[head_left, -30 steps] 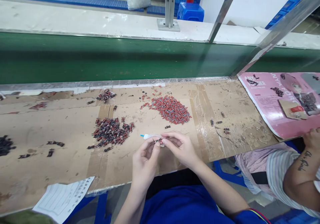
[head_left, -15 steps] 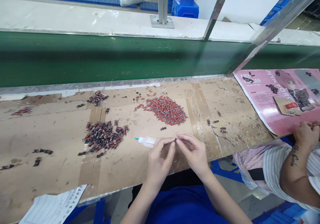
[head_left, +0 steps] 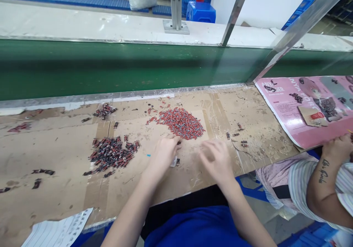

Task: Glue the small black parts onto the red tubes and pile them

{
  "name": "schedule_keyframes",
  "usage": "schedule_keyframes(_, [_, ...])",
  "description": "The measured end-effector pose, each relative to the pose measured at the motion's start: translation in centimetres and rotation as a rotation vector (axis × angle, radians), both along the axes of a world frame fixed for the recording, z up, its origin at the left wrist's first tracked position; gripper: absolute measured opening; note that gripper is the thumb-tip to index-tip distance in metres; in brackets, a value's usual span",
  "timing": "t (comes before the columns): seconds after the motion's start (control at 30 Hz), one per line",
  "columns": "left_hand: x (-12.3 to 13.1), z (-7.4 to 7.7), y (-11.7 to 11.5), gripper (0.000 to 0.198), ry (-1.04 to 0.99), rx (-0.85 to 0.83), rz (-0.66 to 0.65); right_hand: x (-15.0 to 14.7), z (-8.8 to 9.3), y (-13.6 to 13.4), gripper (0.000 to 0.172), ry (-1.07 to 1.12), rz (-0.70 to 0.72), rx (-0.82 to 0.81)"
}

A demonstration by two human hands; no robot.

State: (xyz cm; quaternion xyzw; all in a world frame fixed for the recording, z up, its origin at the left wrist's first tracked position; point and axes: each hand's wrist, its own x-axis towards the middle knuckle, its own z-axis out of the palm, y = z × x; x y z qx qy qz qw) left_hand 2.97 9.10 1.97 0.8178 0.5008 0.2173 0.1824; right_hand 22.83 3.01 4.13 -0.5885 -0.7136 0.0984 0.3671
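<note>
My left hand (head_left: 164, 152) reaches over the cardboard-covered table, its fingertips pinched at a small black part (head_left: 179, 143) just below the pile of small red-and-silver pieces (head_left: 183, 123). Beneath that hand lies a clear squeeze bottle (head_left: 173, 162), mostly covered, its blue tip (head_left: 149, 155) showing on the left. Another small dark part (head_left: 178, 162) rests beside the bottle's base. My right hand (head_left: 216, 161), slightly blurred, hovers to the right with fingers apart and nothing visible in them. A heap of black-and-red assembled parts (head_left: 113, 153) sits on the left.
A smaller cluster (head_left: 104, 110) of dark parts lies farther back. Several loose parts (head_left: 244, 143) are on the right. Beyond the table runs a green belt (head_left: 110, 68) with slanting metal bars (head_left: 292, 33). A co-worker's arm (head_left: 320, 173) is at right, by a pink poster (head_left: 306, 129).
My hands were together over a tiny piece and have parted. The left moved up and left over the bottle; the right opened. A dark part now shows beside the bottle's base.
</note>
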Motion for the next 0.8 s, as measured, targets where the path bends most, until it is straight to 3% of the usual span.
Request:
schedule_keyframes(0.1, [-0.8, -0.1, 0.8, 0.018, 0.067, -0.019, -0.017, -4.1, -0.2, -0.7, 0.033, 0.004, 0.263, -0.141])
schedule_keyframes(0.2, [-2.9, 1.0, 0.1, 0.019, 0.006, 0.071, 0.031, -6.8, -0.6, -0.5, 0.053, -0.088, 0.385, -0.243])
schedule_keyframes(0.3, [-5.5, 2.1, -2.1, 0.016, -0.075, 0.243, 0.146, -8.1, -1.0, 0.4, 0.044, -0.205, 0.421, -0.287])
schedule_keyframes(0.4, [-7.6, 2.3, -5.0, 0.013, -0.135, 0.394, 0.343, -8.2, -1.2, 1.2, 0.029, -0.192, 0.412, -0.267])
schedule_keyframes(0.47, [-8.1, 1.6, -6.8, 0.013, -0.132, 0.405, 0.406, -7.7, -1.2, 1.5, 0.028, -0.052, 0.36, -0.25])
schedule_keyframes(0.57, [-7.3, 0.0, -8.4, 0.015, -0.102, 0.387, 0.374, -6.5, -0.8, 1.6, 0.03, 0.338, 0.188, -0.289])
schedule_keyframes(0.7, [-5.1, -2.0, -8.4, 0.017, -0.079, 0.336, 0.317, -5.3, -0.3, 1.7, 0.029, 0.799, 0.026, -0.349])
schedule_keyframes(0.8, [-4.3, -3.1, -7.8, 0.019, -0.087, 0.295, 0.292, -5.3, -0.3, 1.6, 0.026, 0.943, -0.014, -0.367])
